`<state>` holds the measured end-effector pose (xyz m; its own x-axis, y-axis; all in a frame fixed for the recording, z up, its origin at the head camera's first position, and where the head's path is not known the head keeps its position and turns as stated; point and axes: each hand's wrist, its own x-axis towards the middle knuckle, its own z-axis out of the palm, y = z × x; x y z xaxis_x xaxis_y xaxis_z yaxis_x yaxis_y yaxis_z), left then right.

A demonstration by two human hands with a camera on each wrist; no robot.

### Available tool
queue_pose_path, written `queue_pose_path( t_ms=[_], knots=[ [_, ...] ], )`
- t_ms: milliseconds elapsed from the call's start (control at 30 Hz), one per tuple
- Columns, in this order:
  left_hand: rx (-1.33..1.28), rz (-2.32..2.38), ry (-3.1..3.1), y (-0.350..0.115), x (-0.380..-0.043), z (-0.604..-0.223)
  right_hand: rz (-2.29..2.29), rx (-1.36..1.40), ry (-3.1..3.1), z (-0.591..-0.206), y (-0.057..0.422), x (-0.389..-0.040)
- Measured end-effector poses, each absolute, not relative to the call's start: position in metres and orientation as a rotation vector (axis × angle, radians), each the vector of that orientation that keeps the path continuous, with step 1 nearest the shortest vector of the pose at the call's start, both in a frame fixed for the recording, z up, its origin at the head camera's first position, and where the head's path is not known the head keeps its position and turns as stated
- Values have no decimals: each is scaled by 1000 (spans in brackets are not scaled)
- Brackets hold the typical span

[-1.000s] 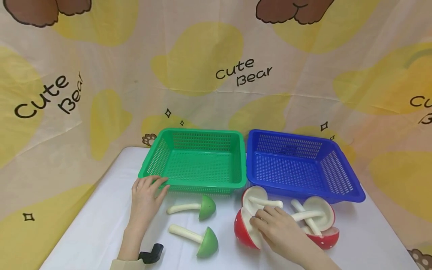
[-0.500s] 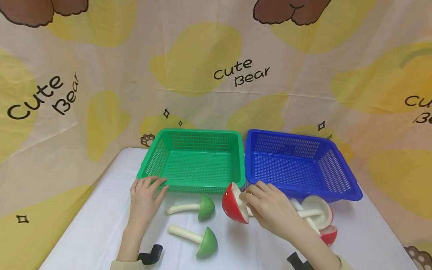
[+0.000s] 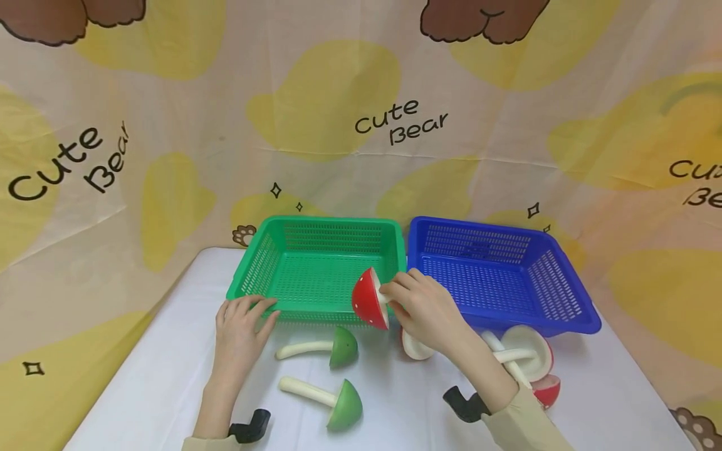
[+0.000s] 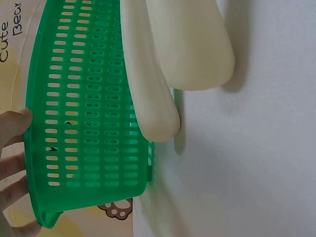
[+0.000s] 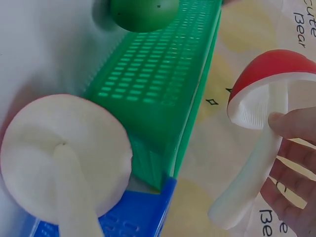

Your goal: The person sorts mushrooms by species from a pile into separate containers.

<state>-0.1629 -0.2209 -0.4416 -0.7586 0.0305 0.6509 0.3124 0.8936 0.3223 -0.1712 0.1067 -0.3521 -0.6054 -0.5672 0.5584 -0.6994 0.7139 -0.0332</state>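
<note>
My right hand (image 3: pixel 420 307) pinches the white stem of a red toy mushroom (image 3: pixel 370 299) by its upper part, near the cap. The mushroom is raised above the front rim of the green basket (image 3: pixel 338 309), near its right corner; its whole stem shows in the right wrist view. My left hand (image 3: pixel 241 329) rests at the green basket's front left rim with relaxed fingers (image 4: pixel 12 126). Two green mushrooms, one nearer the basket (image 3: pixel 343 347) and one closer to me (image 3: pixel 345 404), lie on the white table between my hands.
A blue basket (image 3: pixel 507 316) stands right of the green one. Another red mushroom (image 5: pixel 94 148) lies in front of the baskets, partly hidden by my right hand in the head view. More red mushrooms (image 3: pixel 536 354) lie crossed together at the right.
My right hand has lifted a red mushroom off the table and carried it up, forward and left to the green basket's edge. The left hand has stayed at the rim.
</note>
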Motion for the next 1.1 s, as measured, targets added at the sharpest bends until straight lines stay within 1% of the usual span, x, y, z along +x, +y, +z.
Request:
queue_pose_path(
  t_ms=[533, 767, 1100],
  knots=[
    [-249, -538, -2388, -222, -163, -438, 441, 825, -2629, -343, 67, -222],
    [-254, -542, -2387, -222, -163, -439, 521, 760, -2776, -351, 55, -243],
    [-245, -541, -2390, -221, -161, -440, 635, 720, -2943, -367, 42, -260]
  ],
)
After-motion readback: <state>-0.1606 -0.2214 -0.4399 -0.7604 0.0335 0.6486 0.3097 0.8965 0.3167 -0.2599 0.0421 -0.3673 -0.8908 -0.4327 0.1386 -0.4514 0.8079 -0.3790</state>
